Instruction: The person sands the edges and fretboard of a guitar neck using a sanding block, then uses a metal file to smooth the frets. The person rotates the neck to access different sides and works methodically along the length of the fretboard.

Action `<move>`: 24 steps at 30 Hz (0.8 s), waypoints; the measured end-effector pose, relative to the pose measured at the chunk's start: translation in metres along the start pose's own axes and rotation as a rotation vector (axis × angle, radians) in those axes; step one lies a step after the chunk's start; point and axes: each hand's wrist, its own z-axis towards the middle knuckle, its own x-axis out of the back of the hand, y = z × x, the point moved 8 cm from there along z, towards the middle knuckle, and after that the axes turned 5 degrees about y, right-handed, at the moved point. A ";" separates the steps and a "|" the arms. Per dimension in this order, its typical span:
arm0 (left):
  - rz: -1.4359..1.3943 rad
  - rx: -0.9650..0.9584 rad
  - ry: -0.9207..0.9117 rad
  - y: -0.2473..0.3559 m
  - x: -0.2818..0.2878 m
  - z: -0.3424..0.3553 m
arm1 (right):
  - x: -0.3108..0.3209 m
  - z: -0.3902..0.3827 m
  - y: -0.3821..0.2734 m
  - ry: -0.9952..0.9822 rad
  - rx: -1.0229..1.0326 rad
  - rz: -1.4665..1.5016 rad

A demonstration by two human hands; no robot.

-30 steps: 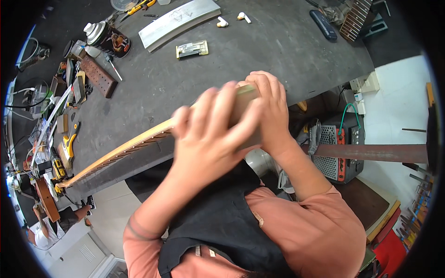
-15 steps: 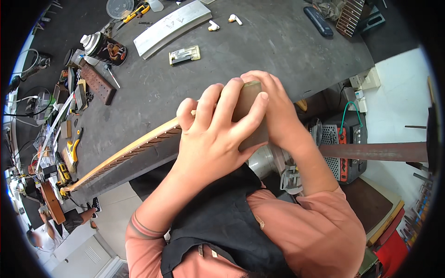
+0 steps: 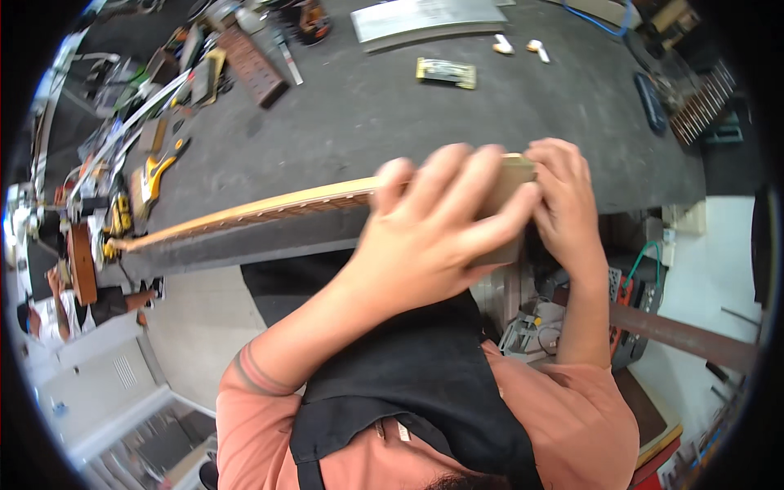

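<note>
A long guitar neck [image 3: 278,202] with a pale wooden edge and a row of frets slants along the table's front edge, its far end at the left. My left hand [image 3: 441,216] is closed over the neck's near end and a flat grey-green block [image 3: 513,181], fingers across the top and thumb along the block's face. At the block's right end, my right hand [image 3: 567,188] has its fingers bent against the corner. What lies under the right fingertips is hidden.
On the dark table [image 3: 359,106] lie a curved metal bar [image 3: 429,20], a small clear-yellow case [image 3: 446,72], white earbuds [image 3: 536,50], a drilled brown block [image 3: 251,67] and a yellow-handled brush [image 3: 155,175]. A fretted piece [image 3: 704,104] is at right. Another person [image 3: 57,306] works at far left.
The view has turned, so the table's things sit farther right and higher. Both hands and the neck's near end appear farther right; the neck lies flatter across the picture. The grip looks much alike.
</note>
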 end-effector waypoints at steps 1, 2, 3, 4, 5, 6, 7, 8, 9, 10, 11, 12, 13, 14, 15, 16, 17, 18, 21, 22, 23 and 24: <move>0.081 0.049 -0.001 -0.016 0.020 -0.020 | -0.003 0.000 -0.006 -0.052 0.087 -0.080; 0.134 0.091 -0.002 -0.036 0.045 -0.042 | -0.001 0.002 -0.009 -0.019 0.071 -0.082; 0.182 0.107 0.003 -0.060 0.067 -0.067 | -0.002 0.000 -0.009 -0.017 0.068 -0.082; 0.225 0.138 0.026 -0.085 0.092 -0.098 | -0.001 -0.001 -0.008 -0.015 0.063 -0.084; 0.270 0.177 0.076 -0.114 0.115 -0.137 | -0.001 -0.001 -0.008 -0.008 0.068 -0.079; 0.307 0.240 0.109 -0.139 0.139 -0.172 | -0.002 0.000 -0.009 -0.013 0.076 -0.074; 0.356 0.304 0.131 -0.161 0.160 -0.202 | -0.003 0.001 -0.011 -0.019 0.075 -0.085; 0.382 0.395 0.157 -0.178 0.179 -0.225 | -0.003 0.001 -0.011 -0.025 0.070 -0.087; 0.383 0.439 0.146 -0.189 0.194 -0.238 | -0.004 0.001 -0.011 -0.027 0.061 -0.090; 0.331 0.439 0.273 -0.197 0.212 -0.242 | -0.005 0.003 -0.011 -0.025 0.062 -0.083; 0.273 0.443 0.395 -0.203 0.225 -0.237 | -0.006 0.003 -0.012 -0.031 0.061 -0.078; 0.203 0.484 0.446 -0.218 0.233 -0.226 | -0.007 0.003 -0.013 -0.037 0.059 -0.071; 0.130 0.529 0.499 -0.233 0.239 -0.202 | -0.007 0.002 -0.013 -0.036 0.055 -0.066; 0.264 0.541 0.409 -0.247 0.243 -0.172 | -0.006 0.002 -0.014 -0.032 0.054 -0.064; 0.394 0.547 0.319 -0.263 0.241 -0.145 | -0.006 0.003 -0.015 -0.022 0.051 -0.063; 0.520 0.546 0.310 -0.282 0.235 -0.128 | -0.005 0.004 -0.016 -0.019 0.051 -0.064; 0.637 0.538 0.300 -0.293 0.226 -0.115 | -0.005 0.003 -0.016 -0.014 0.045 -0.071; 0.598 0.455 0.302 -0.280 0.214 -0.097 | -0.003 0.003 -0.014 -0.011 0.035 -0.079; 0.234 0.205 0.196 -0.178 0.134 -0.056 | -0.008 0.002 -0.015 0.043 0.061 -0.130; 0.151 0.173 0.077 -0.126 0.101 -0.047 | -0.010 0.002 -0.014 0.071 0.061 -0.130; -0.047 0.194 -0.020 -0.092 0.079 -0.045 | -0.013 0.002 -0.013 0.099 0.060 -0.124; -0.102 0.172 -0.086 -0.071 0.061 -0.051 | -0.015 0.001 -0.013 0.126 0.059 -0.128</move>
